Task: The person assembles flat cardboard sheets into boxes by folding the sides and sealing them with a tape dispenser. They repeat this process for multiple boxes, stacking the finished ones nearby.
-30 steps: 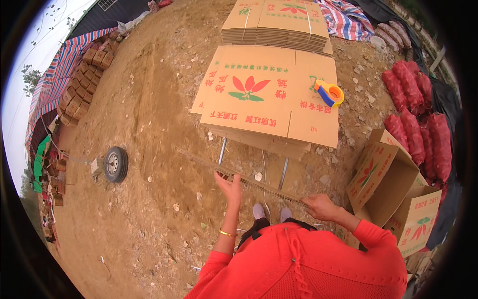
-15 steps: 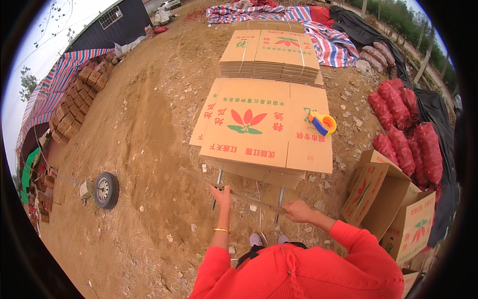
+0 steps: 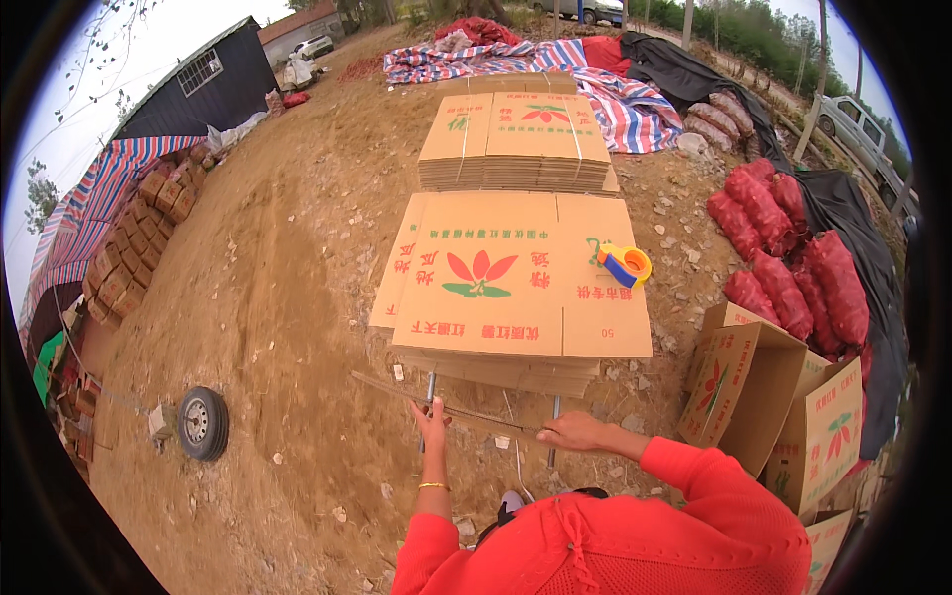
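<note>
Before me a flattened cardboard carton, seen nearly edge-on as a thin brown strip, slants down to the right. My left hand has its thumb and fingers around the middle of this edge. At the right end, my right hand is closed on the carton. Just beyond, a stack of flat printed cartons rests on a support with two metal bars. On the stack's right side lies a yellow and blue tape dispenser.
A second strapped carton stack stands behind. Opened boxes stand at my right, near red mesh sacks on black sheeting. On the left are a tire and piled filled boxes. Striped tarp lies at the back.
My view has tilted up, so the stacks sit lower in the picture. Both hands keep hold of the flattened carton, with the right hand slightly further left.
</note>
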`<state>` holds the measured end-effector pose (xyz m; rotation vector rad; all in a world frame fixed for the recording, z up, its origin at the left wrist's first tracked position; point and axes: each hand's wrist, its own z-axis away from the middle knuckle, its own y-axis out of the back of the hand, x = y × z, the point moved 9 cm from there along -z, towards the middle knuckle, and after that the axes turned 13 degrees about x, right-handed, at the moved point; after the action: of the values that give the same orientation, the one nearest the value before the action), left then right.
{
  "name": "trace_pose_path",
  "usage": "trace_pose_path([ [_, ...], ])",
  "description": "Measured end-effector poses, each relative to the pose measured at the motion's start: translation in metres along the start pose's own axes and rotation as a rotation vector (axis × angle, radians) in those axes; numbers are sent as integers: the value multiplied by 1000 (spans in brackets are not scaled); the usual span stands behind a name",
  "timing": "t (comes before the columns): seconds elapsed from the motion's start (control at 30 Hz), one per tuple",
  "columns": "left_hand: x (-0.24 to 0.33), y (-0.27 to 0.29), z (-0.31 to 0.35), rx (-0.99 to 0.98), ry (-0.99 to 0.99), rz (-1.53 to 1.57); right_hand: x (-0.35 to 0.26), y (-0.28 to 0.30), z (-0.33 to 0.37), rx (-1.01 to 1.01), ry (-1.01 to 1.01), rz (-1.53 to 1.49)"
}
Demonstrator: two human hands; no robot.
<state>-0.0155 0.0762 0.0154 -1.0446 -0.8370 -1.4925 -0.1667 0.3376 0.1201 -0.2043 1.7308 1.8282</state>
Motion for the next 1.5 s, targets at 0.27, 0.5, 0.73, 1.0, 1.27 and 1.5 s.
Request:
trace_pose_path([
  [0.27, -3, 6, -6, -67, 34, -53, 5, -3, -14, 8, -8, -243],
  [0.5, -5, 3, -13, -55, 16, -23, 2, 15, -22, 88, 34, 157],
  [0.73, -5, 6, -19, -19, -8, -6, 6, 30, -34, 141, 11, 159],
  [1.0, 0, 10, 29, -75, -187, -191, 68, 52, -39, 313, -108, 234],
  [1.27, 4, 51, 97, 26, -157, -287, 61, 56, -55, 283, -67, 227],
  [1.5, 2, 54, 155, 27, -107, -215, 64, 58, -57, 296, -6, 213],
])
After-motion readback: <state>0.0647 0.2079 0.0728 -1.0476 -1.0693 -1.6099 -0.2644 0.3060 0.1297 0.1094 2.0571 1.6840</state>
